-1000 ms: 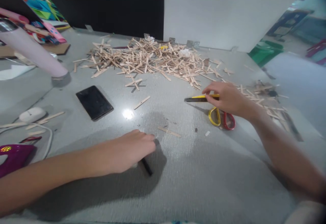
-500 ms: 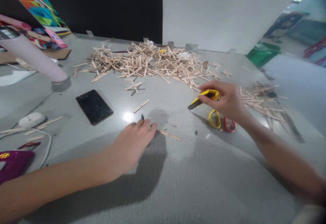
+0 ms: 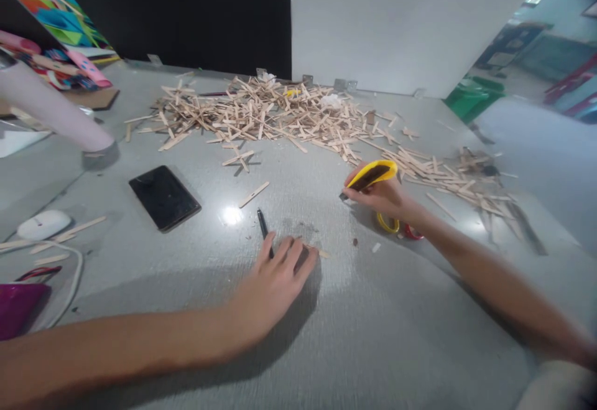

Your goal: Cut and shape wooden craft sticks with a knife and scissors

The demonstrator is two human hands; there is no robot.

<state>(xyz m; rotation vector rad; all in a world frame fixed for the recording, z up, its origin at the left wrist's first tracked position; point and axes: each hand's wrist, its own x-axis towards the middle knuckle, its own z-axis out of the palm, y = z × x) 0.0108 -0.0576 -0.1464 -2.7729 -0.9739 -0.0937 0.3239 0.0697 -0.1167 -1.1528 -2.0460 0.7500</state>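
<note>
My left hand (image 3: 275,282) lies flat on the grey table (image 3: 373,335), fingers stretched out over a wooden stick (image 3: 321,252). A black pen (image 3: 263,231) lies just left of its fingertips. My right hand (image 3: 382,195) grips a yellow and black utility knife (image 3: 370,175), blade end pointing down and left toward the table. Under that wrist lie scissors with yellow and red handles (image 3: 396,226), partly hidden.
A large pile of wooden sticks (image 3: 261,114) spreads across the back, with more at the right (image 3: 457,177). A black phone (image 3: 164,196), a loose stick (image 3: 253,194), a white mouse (image 3: 43,224), a purple tool with a white cable (image 3: 18,301) and a pink tube (image 3: 51,111) sit left.
My right hand lifted the knife off the table and drew it in toward the middle. My left hand slid forward and right onto the stick, leaving the pen on the table.
</note>
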